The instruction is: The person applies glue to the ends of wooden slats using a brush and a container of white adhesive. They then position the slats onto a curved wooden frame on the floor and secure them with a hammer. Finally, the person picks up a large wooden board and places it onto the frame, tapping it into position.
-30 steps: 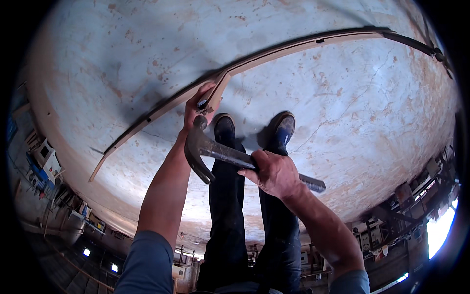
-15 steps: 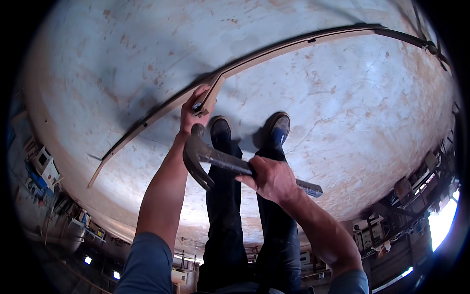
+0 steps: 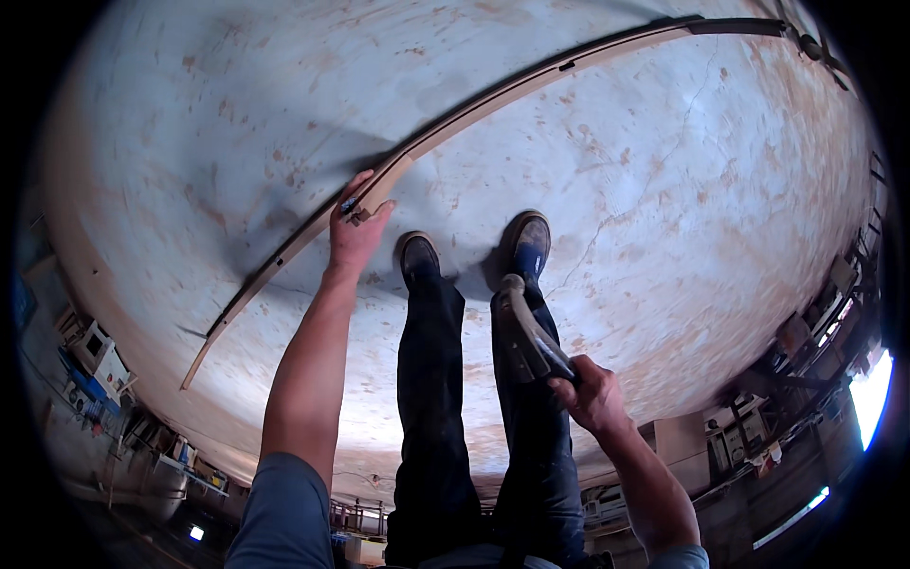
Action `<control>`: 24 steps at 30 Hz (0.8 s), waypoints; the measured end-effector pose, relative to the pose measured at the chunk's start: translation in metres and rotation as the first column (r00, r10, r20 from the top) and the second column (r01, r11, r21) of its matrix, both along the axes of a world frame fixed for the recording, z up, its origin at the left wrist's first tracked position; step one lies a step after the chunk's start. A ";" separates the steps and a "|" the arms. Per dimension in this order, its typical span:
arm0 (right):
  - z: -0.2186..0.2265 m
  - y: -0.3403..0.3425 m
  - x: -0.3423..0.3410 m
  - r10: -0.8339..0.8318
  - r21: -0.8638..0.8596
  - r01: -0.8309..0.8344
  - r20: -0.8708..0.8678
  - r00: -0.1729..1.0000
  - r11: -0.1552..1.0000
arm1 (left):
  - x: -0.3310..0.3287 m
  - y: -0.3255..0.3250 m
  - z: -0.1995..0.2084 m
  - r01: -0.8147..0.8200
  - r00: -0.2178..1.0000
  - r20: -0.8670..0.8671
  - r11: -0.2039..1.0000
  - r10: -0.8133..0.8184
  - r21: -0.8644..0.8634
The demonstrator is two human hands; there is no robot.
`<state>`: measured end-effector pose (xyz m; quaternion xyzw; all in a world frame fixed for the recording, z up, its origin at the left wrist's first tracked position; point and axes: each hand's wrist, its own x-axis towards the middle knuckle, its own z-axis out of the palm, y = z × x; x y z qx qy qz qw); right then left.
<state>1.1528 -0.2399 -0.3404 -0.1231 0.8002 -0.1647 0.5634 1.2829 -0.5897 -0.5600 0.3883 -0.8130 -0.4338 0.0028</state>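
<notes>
My left hand (image 3: 354, 242) is closed around the end of a short wooden piece (image 3: 387, 182) that meets a long, narrow wooden strip (image 3: 493, 106). The strip runs across the floor from lower left to upper right, with small dark notches along it. At the held end a dark slot or bit of hardware shows, too small to make out. My right hand (image 3: 597, 396) grips a claw hammer (image 3: 527, 334) by its handle. The hammer's head is over my right leg, well apart from the wood.
My shoes (image 3: 418, 256) stand on the pale, stained floor (image 3: 664, 237) just on my side of the strip. Dark metal pieces (image 3: 813, 47) lie at the strip's far right end. Shelves and clutter (image 3: 100, 356) line the left edge; racks and timber (image 3: 758, 417) line the right.
The hammer has swung away from my left hand, to the right, and its head has turned. My left hand and the short piece have shifted slightly left, the piece now lying closer along the strip.
</notes>
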 end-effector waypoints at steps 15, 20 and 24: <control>0.015 0.064 0.014 -0.144 0.303 0.154 -0.055 0.988 0.940 | -0.001 -0.009 0.001 0.060 0.994 0.093 0.997 -0.055 -0.047; 0.022 0.079 0.018 -0.176 0.360 0.186 -0.060 0.983 0.914 | -0.007 -0.005 0.016 -0.077 0.994 0.087 0.985 0.064 0.155; 0.034 0.102 0.028 -0.221 0.420 0.231 -0.073 0.973 0.878 | 0.069 0.014 0.024 -0.125 0.956 0.283 0.978 0.073 0.169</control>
